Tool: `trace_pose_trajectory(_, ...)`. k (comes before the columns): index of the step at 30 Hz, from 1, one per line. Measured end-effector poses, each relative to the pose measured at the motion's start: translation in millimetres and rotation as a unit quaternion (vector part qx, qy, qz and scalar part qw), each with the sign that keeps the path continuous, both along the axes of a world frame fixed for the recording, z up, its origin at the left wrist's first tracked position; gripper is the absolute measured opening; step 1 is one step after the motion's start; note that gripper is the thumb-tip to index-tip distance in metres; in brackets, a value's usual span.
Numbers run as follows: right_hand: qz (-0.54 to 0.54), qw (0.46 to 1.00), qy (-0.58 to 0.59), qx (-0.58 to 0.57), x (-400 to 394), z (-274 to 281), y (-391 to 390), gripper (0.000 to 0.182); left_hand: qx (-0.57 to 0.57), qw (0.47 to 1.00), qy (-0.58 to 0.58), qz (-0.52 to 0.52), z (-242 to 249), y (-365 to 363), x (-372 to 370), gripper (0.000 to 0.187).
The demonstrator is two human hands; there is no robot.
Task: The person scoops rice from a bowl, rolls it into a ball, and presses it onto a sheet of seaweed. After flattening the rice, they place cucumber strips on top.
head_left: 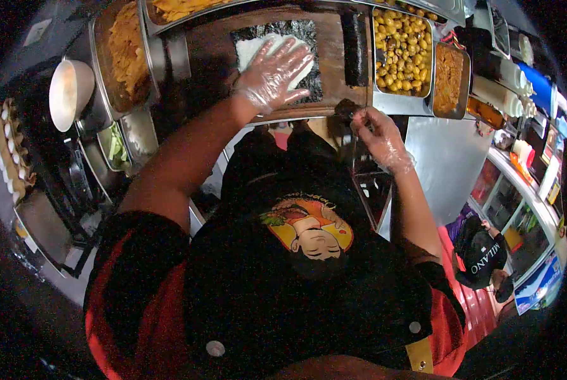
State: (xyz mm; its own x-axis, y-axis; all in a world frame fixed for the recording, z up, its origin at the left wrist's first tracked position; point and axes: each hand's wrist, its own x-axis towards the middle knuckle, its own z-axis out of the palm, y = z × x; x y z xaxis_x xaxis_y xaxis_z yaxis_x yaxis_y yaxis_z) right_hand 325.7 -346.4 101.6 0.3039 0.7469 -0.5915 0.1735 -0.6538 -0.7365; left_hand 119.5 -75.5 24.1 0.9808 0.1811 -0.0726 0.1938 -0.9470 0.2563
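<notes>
Atop white rice on black seaweed, left hand spread; right hand pinching dark clump

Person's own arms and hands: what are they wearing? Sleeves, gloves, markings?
Left hand and right hand: thin, clear, wrinkled plastic gloves, loose at the wrists, no visible markings. Forearms bare. Left sleeve and right sleeve: short, black with red panels. No cables visible on either arm.

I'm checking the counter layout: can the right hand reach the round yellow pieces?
Probably yes: the round yellow pieces lie uncovered just beyond the right hand, with nothing visibly blocking the way.
</notes>
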Motion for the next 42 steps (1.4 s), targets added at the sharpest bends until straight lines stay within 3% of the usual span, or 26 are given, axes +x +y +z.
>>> trace_pose_trajectory(8,0.027,0.999,0.010,-0.018,5.2,10.6,8.3,0.014,0.010,0.999,0.006,0.038,2.9,-22.2,23.5,0.087)
trace_pose_trajectory(13,0.045,0.997,-0.051,0.035,9.0,10.4,2.3,0.017,0.014,0.998,0.036,0.051,0.6,-28.1,32.3,0.085)
trace_pose_trajectory(19,0.038,0.999,0.013,0.007,0.5,8.8,-6.6,0.016,0.015,0.994,-0.018,0.108,-14.5,-37.1,47.1,0.079)
trace_pose_trajectory(23,0.065,0.997,-0.038,0.034,-9.3,19.3,-4.0,0.017,-0.014,0.977,-0.094,0.191,-18.6,-38.3,55.3,0.078)
trace_pose_trajectory(25,0.049,0.998,-0.042,0.021,-10.3,19.9,-5.7,0.018,-0.213,0.904,-0.259,0.264,-17.4,-27.1,47.6,0.077)
trace_pose_trajectory(26,0.048,0.998,-0.042,0.022,-9.3,20.0,-6.6,0.018,-0.346,0.827,-0.236,0.374,-15.1,-24.1,39.5,0.073)
trace_pose_trajectory(27,0.044,0.998,-0.038,0.030,-8.5,20.2,-3.8,0.017,-0.294,0.833,-0.229,0.409,-2.0,-11.8,20.3,0.066)
trace_pose_trajectory(28,0.040,0.998,-0.036,0.037,-8.4,20.7,0.2,0.015,-0.363,0.748,-0.411,0.375,-31.7,-1.7,4.5,0.061)
trace_pose_trajectory(29,0.037,0.998,-0.041,0.038,-12.7,21.0,5.9,0.015,-0.409,0.708,-0.399,0.414,-2.6,-4.2,-19.9,0.055)
trace_pose_trajectory(30,0.051,0.995,-0.074,0.038,-19.5,21.9,13.8,0.017,-0.319,0.763,-0.369,0.424,-31.1,17.1,-50.2,0.050)
trace_pose_trajectory(31,0.066,0.991,-0.108,0.037,-25.9,21.4,21.3,0.018,-0.252,0.819,-0.249,0.451,26.6,10.4,-70.9,0.048)
trace_pose_trajectory(33,0.076,0.989,-0.119,0.037,-41.2,-2.8,34.7,0.020,-0.173,0.901,-0.197,0.346,54.1,3.6,-108.1,0.057)
trace_pose_trajectory(34,0.126,0.969,-0.186,0.100,-48.7,-9.9,45.2,0.020,-0.172,0.901,-0.200,0.345,42.5,2.9,-116.6,0.057)
trace_pose_trajectory(35,0.174,0.939,-0.250,0.161,-57.2,-15.7,53.4,0.021,-0.114,0.933,-0.128,0.315,26.8,-2.5,-123.6,0.065)
trace_pose_trajectory(36,0.206,0.947,-0.220,0.112,-63.5,3.6,70.7,0.036,-0.054,0.956,-0.054,0.282,11.8,-7.6,-129.7,0.073)
trace_pose_trajectory(37,0.206,0.946,-0.221,0.114,-70.9,0.7,78.2,0.036,-0.052,0.956,-0.055,0.283,6.4,-11.8,-130.7,0.073)
trace_pose_trajectory(39,0.249,0.873,-0.375,0.187,-79.3,-10.1,95.3,0.064,0.016,0.968,-0.010,0.250,-2.4,-20.7,-129.0,0.088)
trace_pose_trajectory(40,0.293,0.860,-0.393,0.140,-80.1,-21.6,98.4,0.079,0.016,0.968,-0.010,0.252,0.2,-22.5,-124.6,0.088)
trace_pose_trajectory(42,0.323,0.839,-0.418,0.131,-87.0,-33.4,99.8,0.079,0.019,0.966,0.010,0.259,3.2,-24.4,-119.3,0.092)
